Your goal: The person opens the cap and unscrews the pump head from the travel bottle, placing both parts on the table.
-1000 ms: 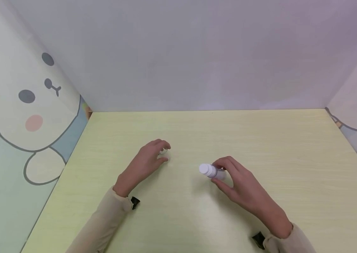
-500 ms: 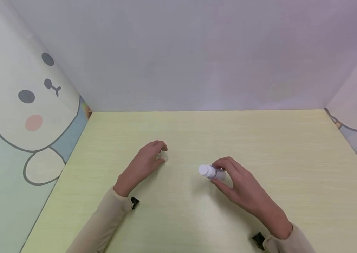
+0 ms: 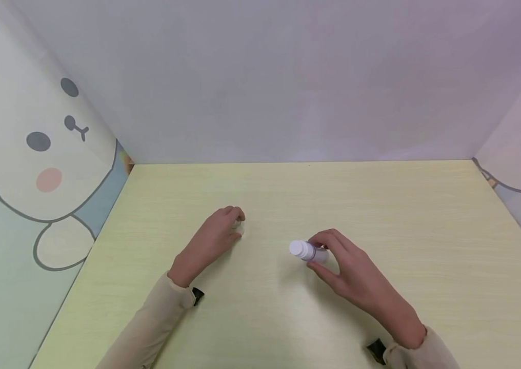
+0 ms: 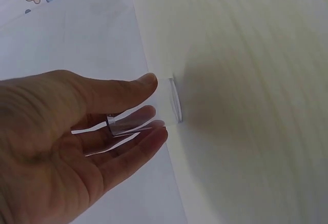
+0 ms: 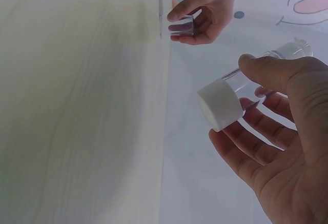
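Note:
A small clear cup [image 4: 164, 103] is pinched between the thumb and fingers of my left hand [image 3: 209, 241]; in the left wrist view its far end is at the table surface, and whether it touches is hard to tell. My right hand [image 3: 357, 274] grips a clear bottle [image 3: 320, 254] with white ends, tilted with one white end towards the head camera. The right wrist view shows the wide white base or cap [image 5: 220, 104] on the near end and a narrower top [image 5: 294, 48] on the other. A gap separates the hands.
The pale wood-grain table [image 3: 260, 318] meets a plain light wall [image 3: 260, 82] at its back edge. Cartoon-printed panels [image 3: 6, 179] stand at the left and right sides. Small black pieces [image 3: 377, 351] show at both sleeve cuffs.
My left hand has shifted slightly left with its fingers drawn closer round the clear cup. The right hand and bottle have hardly moved.

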Action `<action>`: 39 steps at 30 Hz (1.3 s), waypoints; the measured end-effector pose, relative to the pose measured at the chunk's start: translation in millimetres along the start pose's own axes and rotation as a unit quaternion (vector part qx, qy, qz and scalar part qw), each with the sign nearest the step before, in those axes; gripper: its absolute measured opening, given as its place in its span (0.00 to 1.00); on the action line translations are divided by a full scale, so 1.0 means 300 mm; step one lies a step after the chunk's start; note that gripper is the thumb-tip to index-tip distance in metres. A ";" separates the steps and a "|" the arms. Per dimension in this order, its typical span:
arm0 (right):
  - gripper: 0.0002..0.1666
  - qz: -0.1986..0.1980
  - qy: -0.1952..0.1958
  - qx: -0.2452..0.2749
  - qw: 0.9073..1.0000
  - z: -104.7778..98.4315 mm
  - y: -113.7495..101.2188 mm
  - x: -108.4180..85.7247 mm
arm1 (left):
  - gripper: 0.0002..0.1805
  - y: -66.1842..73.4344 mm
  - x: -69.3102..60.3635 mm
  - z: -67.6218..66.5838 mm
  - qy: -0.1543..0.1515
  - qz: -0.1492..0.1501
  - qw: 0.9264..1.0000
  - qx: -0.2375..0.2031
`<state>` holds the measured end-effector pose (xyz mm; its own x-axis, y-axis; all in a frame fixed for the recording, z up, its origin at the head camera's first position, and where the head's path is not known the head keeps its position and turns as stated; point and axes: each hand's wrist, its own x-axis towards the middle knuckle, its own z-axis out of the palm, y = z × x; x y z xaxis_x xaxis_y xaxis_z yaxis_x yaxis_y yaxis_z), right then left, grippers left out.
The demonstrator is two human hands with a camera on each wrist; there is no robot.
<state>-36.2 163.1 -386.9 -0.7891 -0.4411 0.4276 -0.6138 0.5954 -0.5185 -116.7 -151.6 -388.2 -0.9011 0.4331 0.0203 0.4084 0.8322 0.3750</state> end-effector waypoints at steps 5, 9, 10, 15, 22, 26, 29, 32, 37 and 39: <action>0.28 -0.011 0.006 -0.001 1.000 0.004 0.004 0.000 | 0.19 0.002 0.003 0.000 -0.006 -0.009 1.000 -0.002; 0.29 -0.011 0.006 -0.001 1.000 0.005 0.006 0.000 | 0.23 0.002 0.002 -0.002 -0.007 -0.012 1.000 -0.003; 0.29 -0.008 0.004 -0.002 1.000 0.005 0.006 0.000 | 0.24 0.003 0.001 -0.003 -0.007 -0.014 1.000 -0.002; 0.28 0.000 0.002 -0.002 1.000 0.005 0.009 0.000 | 0.29 0.013 -0.007 -0.012 0.002 -0.017 1.000 0.011; 0.28 0.009 0.000 0.001 1.000 0.004 0.011 -0.001 | 0.29 0.030 -0.019 -0.023 0.040 0.015 0.999 0.019; 0.27 0.016 -0.004 0.003 1.000 0.003 0.008 -0.001 | 0.28 0.046 -0.028 -0.031 0.064 0.034 0.997 0.034; 0.27 0.019 -0.004 0.006 1.000 0.001 0.005 0.000 | 0.26 0.057 -0.036 -0.036 0.079 0.044 0.995 0.041; 0.28 0.021 -0.004 0.007 1.000 0.000 0.002 0.001 | 0.25 0.067 -0.043 -0.039 0.091 0.053 0.994 0.040; 0.28 0.021 -0.004 0.007 1.000 0.002 0.000 0.001 | 0.24 0.087 -0.054 -0.047 0.102 0.081 0.991 0.027; 0.28 0.022 -0.004 0.008 1.000 0.002 0.000 0.000 | 0.24 0.096 -0.059 -0.051 0.105 0.097 0.990 0.019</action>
<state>-36.2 162.8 -387.3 -0.8155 -0.4206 0.3975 -0.5786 0.6039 -0.5481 -91.2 -140.4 -363.7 -0.8144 0.5070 0.2823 0.5775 0.7554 0.3097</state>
